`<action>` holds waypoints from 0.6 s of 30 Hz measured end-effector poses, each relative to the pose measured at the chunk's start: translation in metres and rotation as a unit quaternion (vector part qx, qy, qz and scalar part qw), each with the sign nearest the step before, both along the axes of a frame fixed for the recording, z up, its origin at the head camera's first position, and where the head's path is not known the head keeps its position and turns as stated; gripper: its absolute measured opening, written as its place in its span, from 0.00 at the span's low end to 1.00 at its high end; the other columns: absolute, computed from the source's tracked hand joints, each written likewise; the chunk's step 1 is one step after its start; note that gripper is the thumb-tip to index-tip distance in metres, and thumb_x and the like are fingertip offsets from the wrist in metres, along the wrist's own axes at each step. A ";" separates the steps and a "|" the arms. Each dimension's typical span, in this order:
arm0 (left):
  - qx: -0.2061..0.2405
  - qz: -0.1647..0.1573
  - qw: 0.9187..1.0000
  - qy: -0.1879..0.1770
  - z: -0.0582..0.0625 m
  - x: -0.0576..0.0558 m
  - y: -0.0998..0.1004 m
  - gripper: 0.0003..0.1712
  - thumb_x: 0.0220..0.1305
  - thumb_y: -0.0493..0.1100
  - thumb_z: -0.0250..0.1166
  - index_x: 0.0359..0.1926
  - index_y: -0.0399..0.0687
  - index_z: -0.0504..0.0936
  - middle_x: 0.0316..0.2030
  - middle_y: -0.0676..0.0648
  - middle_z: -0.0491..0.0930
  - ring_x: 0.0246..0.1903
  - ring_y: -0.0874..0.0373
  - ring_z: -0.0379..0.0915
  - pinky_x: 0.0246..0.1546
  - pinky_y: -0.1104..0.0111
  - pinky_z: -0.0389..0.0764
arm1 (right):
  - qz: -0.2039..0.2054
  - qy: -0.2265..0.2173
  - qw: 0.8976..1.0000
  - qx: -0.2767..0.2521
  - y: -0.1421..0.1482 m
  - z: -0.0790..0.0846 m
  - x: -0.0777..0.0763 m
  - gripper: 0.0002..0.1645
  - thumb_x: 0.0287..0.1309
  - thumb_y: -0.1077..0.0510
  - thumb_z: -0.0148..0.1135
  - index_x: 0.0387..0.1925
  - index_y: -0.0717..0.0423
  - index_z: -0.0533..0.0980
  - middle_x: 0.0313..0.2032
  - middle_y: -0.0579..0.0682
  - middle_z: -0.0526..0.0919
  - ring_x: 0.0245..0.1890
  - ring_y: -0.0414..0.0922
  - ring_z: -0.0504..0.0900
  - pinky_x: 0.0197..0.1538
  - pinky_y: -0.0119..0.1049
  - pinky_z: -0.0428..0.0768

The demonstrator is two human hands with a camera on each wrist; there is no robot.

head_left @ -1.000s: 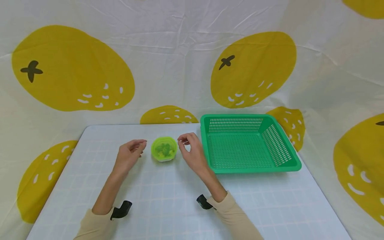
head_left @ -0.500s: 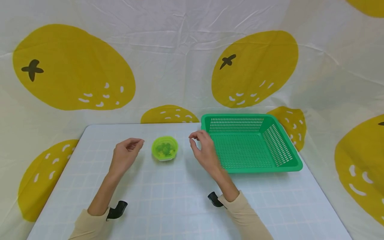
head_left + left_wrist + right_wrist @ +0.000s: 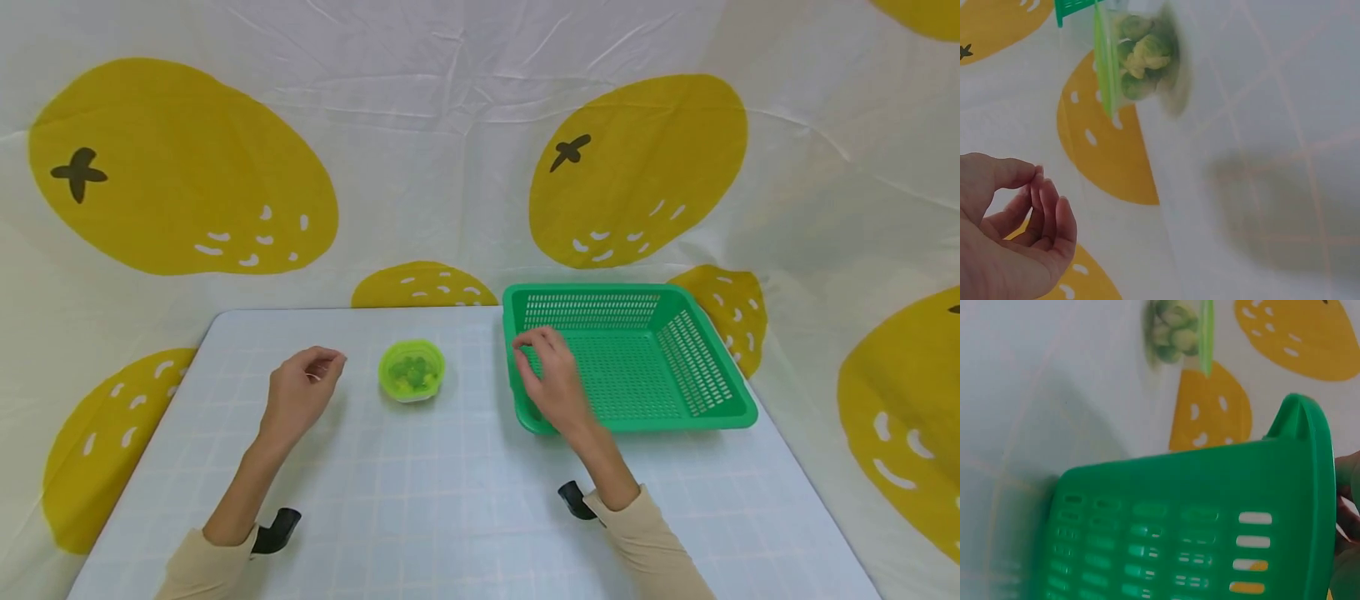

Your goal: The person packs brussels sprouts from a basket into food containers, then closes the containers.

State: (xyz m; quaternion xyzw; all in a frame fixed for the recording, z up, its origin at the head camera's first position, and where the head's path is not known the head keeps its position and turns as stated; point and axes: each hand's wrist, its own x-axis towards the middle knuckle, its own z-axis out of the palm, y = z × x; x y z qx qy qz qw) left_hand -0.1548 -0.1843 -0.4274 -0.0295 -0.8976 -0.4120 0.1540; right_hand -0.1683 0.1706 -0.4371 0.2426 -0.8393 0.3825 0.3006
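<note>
A small clear container (image 3: 411, 372) with a lime-green lid (image 3: 1105, 59) stands on the table, left of the basket. Inside it are several green and yellowish pieces that look like Brussels sprouts (image 3: 1146, 55). My left hand (image 3: 302, 392) is in the air to the left of the container, fingers loosely curled, thumb tip against a fingertip, holding nothing. Over the left side of the green basket (image 3: 630, 421) hovers my right hand (image 3: 553, 379), its fingers loosely bent and nothing between them. In the right wrist view the basket's rim hides most of that hand.
The basket has slotted walls and stands at the back right of the white checked table (image 3: 420, 500). Behind the table hangs a white cloth (image 3: 435, 192) printed with large yellow fruits. Each wrist carries a black camera mount (image 3: 276, 531).
Both hands have drawn away from the container, the left hand to the left and the right hand to the right, over the basket's edge. The container and basket have stayed put.
</note>
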 end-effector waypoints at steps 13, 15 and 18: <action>-0.031 -0.008 0.997 0.076 -0.008 0.004 -0.015 0.04 0.67 0.31 0.67 0.39 0.31 0.86 0.30 0.41 0.82 0.31 0.50 0.75 0.30 0.86 0.68 | -0.026 0.076 0.996 0.032 0.044 -0.005 -0.002 0.10 0.57 0.77 0.68 0.39 0.67 0.81 0.40 0.59 0.81 0.44 0.57 0.78 0.47 0.47 0.80; -0.040 -0.009 0.996 0.078 -0.010 0.005 -0.018 0.04 0.67 0.30 0.66 0.39 0.31 0.85 0.31 0.41 0.82 0.32 0.50 0.75 0.31 0.84 0.68 | -0.029 0.083 0.995 0.038 0.050 -0.006 -0.001 0.10 0.56 0.77 0.68 0.38 0.67 0.81 0.40 0.60 0.81 0.44 0.58 0.78 0.47 0.48 0.79; -0.056 -0.011 0.995 0.085 -0.013 0.006 -0.021 0.03 0.66 0.29 0.65 0.38 0.32 0.85 0.31 0.41 0.81 0.32 0.49 0.76 0.32 0.81 0.68 | -0.035 0.090 0.994 0.049 0.060 -0.006 -0.001 0.11 0.56 0.78 0.69 0.38 0.66 0.81 0.40 0.61 0.80 0.44 0.60 0.77 0.46 0.48 0.79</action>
